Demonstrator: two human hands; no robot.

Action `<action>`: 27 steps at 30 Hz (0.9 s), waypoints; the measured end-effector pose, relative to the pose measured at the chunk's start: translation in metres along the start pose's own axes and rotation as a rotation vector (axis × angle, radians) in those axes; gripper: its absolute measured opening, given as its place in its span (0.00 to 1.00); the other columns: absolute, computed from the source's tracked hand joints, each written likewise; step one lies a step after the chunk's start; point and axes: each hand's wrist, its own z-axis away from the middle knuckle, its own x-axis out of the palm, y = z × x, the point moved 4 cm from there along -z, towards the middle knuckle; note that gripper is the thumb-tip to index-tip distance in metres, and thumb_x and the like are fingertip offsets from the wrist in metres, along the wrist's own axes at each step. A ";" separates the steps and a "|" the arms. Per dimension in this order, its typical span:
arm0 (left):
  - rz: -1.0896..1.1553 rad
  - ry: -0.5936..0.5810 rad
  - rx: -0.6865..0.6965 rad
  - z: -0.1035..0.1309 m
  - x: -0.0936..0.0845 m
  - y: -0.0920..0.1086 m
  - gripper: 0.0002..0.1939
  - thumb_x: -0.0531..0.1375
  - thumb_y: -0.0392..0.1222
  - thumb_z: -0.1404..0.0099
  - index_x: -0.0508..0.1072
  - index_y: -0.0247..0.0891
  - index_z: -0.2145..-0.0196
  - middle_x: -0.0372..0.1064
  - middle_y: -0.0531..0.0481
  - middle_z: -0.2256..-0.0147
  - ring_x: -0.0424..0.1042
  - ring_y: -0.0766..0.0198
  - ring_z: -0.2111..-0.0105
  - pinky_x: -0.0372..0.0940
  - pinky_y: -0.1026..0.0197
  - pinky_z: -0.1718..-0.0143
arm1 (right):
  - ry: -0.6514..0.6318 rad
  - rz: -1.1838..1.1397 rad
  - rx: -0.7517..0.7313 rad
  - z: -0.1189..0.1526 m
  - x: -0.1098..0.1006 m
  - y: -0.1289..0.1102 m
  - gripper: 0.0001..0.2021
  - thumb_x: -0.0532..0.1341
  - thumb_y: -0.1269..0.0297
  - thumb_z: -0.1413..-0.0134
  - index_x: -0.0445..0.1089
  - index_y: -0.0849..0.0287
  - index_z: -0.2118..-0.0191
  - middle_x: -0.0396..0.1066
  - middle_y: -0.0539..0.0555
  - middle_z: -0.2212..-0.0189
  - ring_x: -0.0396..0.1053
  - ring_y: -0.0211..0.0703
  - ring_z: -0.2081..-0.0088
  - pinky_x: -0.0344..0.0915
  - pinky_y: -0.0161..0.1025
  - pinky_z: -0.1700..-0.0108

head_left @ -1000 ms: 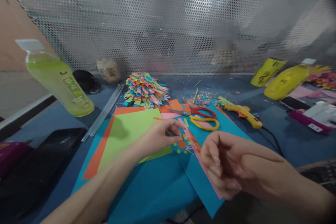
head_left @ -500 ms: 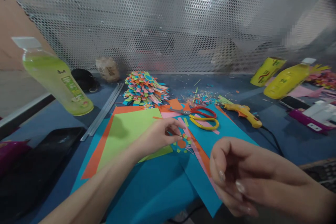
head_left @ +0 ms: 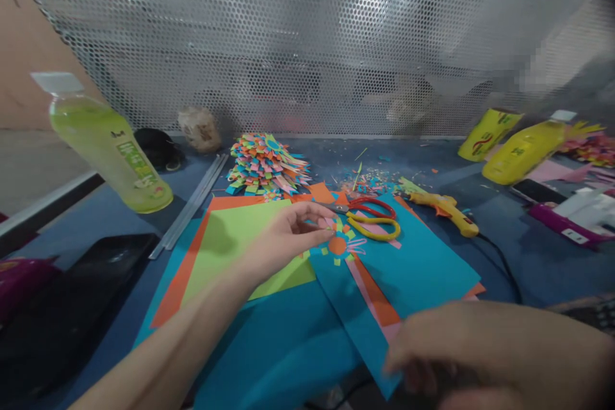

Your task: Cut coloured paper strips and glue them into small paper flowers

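My left hand (head_left: pixel 300 230) pinches the left edge of a small paper flower (head_left: pixel 337 246) between thumb and fingertips. The flower has an orange round centre, a blue layer, yellow-green tabs and thin pink strips at its right side. Under it lie blue paper (head_left: pixel 423 256) and a narrow orange strip (head_left: pixel 377 298) edged with pink. My right hand (head_left: pixel 446 346) is at the lower right, palm down, over the near end of the strips. Motion smears its fingers, so whether anything is in them is hidden. Scissors (head_left: pixel 372 218) with red and yellow handles rest just beyond the flower.
A yellow glue gun (head_left: pixel 446 208) lies right, its cord trailing. Yellow-green paper (head_left: pixel 225 237) lies left. Behind are a pile of fringed paper pieces (head_left: pixel 264 163) and scraps (head_left: pixel 379 179). Bottles (head_left: pixel 110 147), clear sticks (head_left: pixel 192 205) and a black tray (head_left: pixel 96 307) stand or lie around.
My left hand has lifted slightly away from me with the flower, which has turned so its pink strips point right. My right hand has dropped lower and rolled palm down.
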 end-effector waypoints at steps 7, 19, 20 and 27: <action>0.024 0.099 0.130 -0.001 -0.004 0.005 0.10 0.64 0.37 0.48 0.68 0.36 0.67 0.66 0.57 0.73 0.67 0.73 0.72 0.63 0.69 0.67 | 0.586 0.323 0.063 -0.039 -0.042 0.014 0.10 0.59 0.55 0.48 0.68 0.57 0.66 0.69 0.52 0.75 0.64 0.39 0.74 0.55 0.35 0.73; -0.149 0.341 0.244 0.000 -0.015 0.005 0.22 0.62 0.39 0.46 0.60 0.41 0.53 0.63 0.53 0.64 0.67 0.70 0.66 0.64 0.65 0.65 | 0.562 -0.169 -0.182 -0.110 -0.040 0.022 0.08 0.61 0.61 0.52 0.62 0.58 0.70 0.69 0.50 0.72 0.69 0.39 0.69 0.65 0.37 0.65; -0.194 0.334 0.240 0.000 -0.015 0.005 0.24 0.61 0.39 0.45 0.59 0.41 0.51 0.64 0.51 0.60 0.67 0.68 0.63 0.64 0.64 0.63 | 0.560 -0.157 -0.173 -0.110 -0.039 0.024 0.08 0.61 0.61 0.52 0.63 0.58 0.70 0.69 0.50 0.72 0.69 0.38 0.69 0.65 0.36 0.66; -0.398 0.117 0.125 -0.002 -0.003 0.004 0.16 0.57 0.39 0.40 0.67 0.38 0.54 0.71 0.48 0.64 0.70 0.63 0.63 0.63 0.58 0.60 | 0.600 0.091 -0.164 -0.094 -0.036 0.033 0.06 0.60 0.62 0.50 0.66 0.58 0.68 0.71 0.49 0.72 0.69 0.38 0.70 0.64 0.35 0.69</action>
